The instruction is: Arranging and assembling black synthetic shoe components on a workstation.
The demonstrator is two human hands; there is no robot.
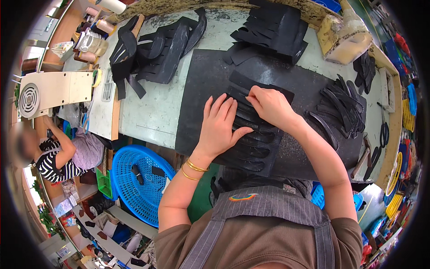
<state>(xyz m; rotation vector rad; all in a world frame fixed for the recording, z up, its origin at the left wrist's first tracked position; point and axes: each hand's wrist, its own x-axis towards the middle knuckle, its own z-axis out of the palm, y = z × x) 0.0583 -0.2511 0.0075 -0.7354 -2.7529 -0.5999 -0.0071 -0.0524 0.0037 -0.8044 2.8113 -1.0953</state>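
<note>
A black piece with several slit strips (251,148), leather-like, lies on the dark mat (197,89) in front of me. My left hand (219,121) rests on it with fingers stretched and thumb apart, pressing the strips down. At the piece's far part, my right hand (268,105) is closed in a pinch on a black strip (244,107); the fingertips partly hide what they grip. Rows of shiny curved edges show on the strips nearer to me. Another flat black strip (251,83) lies just beyond both hands.
Stacked black pieces (273,31) and more cut pieces (165,49) lie at the back. Loose curved strips (340,107) are heaped right, near scissors (384,134) and a glue-stained container (342,38). A blue basket (141,179) stands left; a person (58,152) sits beyond it.
</note>
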